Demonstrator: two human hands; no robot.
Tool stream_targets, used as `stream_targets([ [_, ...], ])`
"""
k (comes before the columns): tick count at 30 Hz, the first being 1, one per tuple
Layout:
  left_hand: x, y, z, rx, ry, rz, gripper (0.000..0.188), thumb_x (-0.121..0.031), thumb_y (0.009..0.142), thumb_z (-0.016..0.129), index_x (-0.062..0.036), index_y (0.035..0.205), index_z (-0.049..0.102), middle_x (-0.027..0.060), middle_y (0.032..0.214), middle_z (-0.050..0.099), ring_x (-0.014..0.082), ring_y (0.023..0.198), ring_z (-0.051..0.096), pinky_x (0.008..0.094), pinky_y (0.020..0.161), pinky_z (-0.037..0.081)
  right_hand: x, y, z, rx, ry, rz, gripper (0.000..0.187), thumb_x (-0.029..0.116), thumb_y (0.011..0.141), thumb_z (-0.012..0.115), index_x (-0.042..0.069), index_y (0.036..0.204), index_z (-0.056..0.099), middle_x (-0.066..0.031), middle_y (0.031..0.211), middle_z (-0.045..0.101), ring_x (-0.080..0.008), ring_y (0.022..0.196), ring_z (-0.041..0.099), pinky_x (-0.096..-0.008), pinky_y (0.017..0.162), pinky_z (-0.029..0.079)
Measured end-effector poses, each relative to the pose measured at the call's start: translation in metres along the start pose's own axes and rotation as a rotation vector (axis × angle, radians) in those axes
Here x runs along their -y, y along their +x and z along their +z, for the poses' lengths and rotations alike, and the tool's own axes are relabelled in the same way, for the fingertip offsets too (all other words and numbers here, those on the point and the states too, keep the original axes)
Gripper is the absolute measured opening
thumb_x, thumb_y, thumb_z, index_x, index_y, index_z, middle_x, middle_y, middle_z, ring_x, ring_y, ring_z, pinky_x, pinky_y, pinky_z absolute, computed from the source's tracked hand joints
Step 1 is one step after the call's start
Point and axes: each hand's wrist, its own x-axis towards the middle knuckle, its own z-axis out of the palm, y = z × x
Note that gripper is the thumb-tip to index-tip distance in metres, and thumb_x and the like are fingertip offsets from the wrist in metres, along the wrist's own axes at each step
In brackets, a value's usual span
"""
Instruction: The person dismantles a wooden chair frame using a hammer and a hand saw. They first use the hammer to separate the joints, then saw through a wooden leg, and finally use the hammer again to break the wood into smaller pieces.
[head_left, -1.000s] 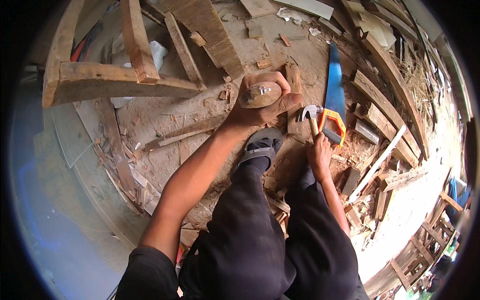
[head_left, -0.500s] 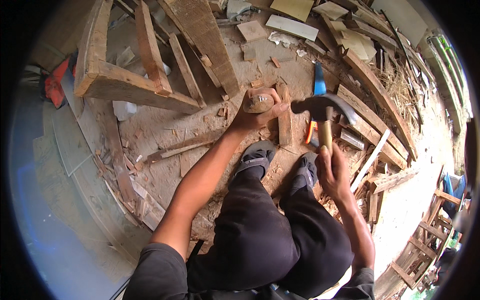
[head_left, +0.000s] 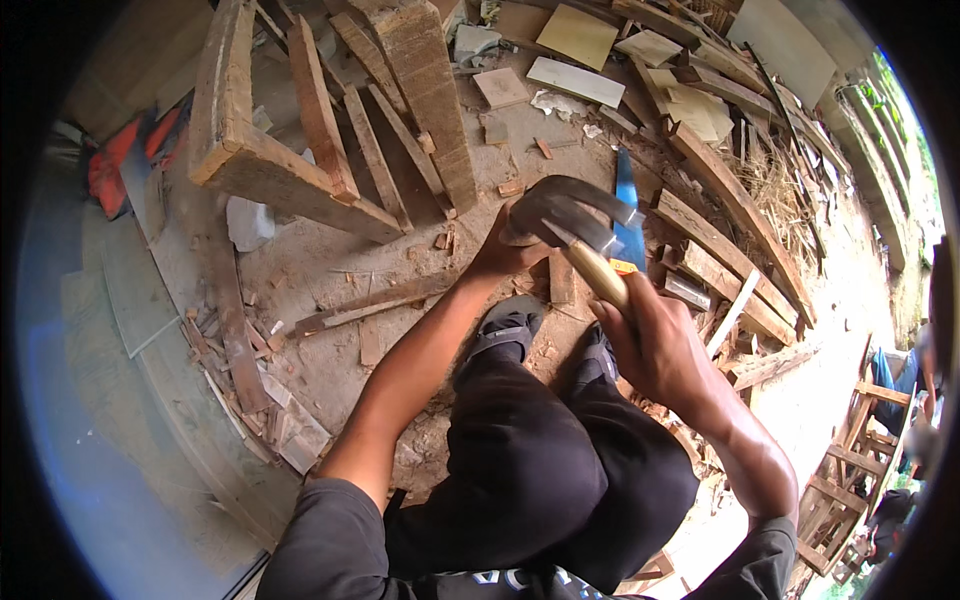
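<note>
My right hand [head_left: 660, 335] is closed around the wooden handle of a claw hammer [head_left: 596, 274]. Its dark steel head lies over my left hand [head_left: 507, 250], which is closed on an upright, round-ended wooden handle like a chisel's. That handle is now hidden behind the hammer head, and its lower end cannot be seen. Beneath, a short wooden block [head_left: 562, 280] stands out just ahead of my feet, partly covered by the hammer. To the right of the block lies a handsaw [head_left: 627, 205] with a blue blade, its orange grip half hidden by my right hand.
A rough wooden frame [head_left: 300, 195] stands at the far left. Long timber beams [head_left: 735, 200] are piled on the right. A loose wooden strip [head_left: 375, 303] lies left of my feet among wood chips. Tiles [head_left: 577, 80] lie at the back, and a wooden ladder-like rack [head_left: 845, 480] is at the lower right.
The hammer has swung left and its head is now over the held wooden handle. My right forearm has angled inward, while my left hand keeps its grip. The view has shifted slightly.
</note>
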Motion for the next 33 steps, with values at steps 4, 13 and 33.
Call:
stream_targets([
  [4, -0.008, -0.002, 0.003, -0.051, -0.102, 0.016, 0.012, -0.005, 0.081, 0.073, -0.0012, 0.075, 0.064, 0.002, 0.074, 0.064, 0.0079, 0.074, 0.058, 0.0282, 0.068, 0.048, 0.009, -0.003, -0.004, -0.136, 0.015, -0.009, 0.027, 0.018, 0.096, 0.065, -0.002, 0.104, 0.049, -0.0276, 0.072, 0.06, -0.0504, 0.069, 0.062, -0.0512, 0.056, 0.046],
  [13, 0.005, 0.0, -0.003, -0.086, 0.015, 0.04, 0.02, -0.006, 0.082, 0.072, -0.0026, 0.101, 0.069, 0.0056, 0.095, 0.072, 0.0124, 0.09, 0.066, 0.0313, 0.082, 0.054, 0.009, 0.001, -0.006, -0.115, 0.017, -0.014, 0.027, 0.018, 0.097, 0.065, -0.002, 0.098, 0.047, -0.0272, 0.069, 0.059, -0.0504, 0.069, 0.061, -0.0523, 0.057, 0.046],
  [33, 0.015, -0.005, -0.003, -0.072, 0.102, 0.023, 0.008, -0.007, 0.081, 0.072, -0.0015, 0.086, 0.067, 0.0019, 0.079, 0.066, 0.0087, 0.076, 0.061, 0.0285, 0.07, 0.049, -0.007, 0.008, 0.011, -0.082, 0.055, 0.015, 0.03, 0.023, 0.099, 0.062, -0.003, 0.095, 0.049, -0.0265, 0.061, 0.057, -0.0477, 0.06, 0.061, -0.0513, 0.053, 0.045],
])
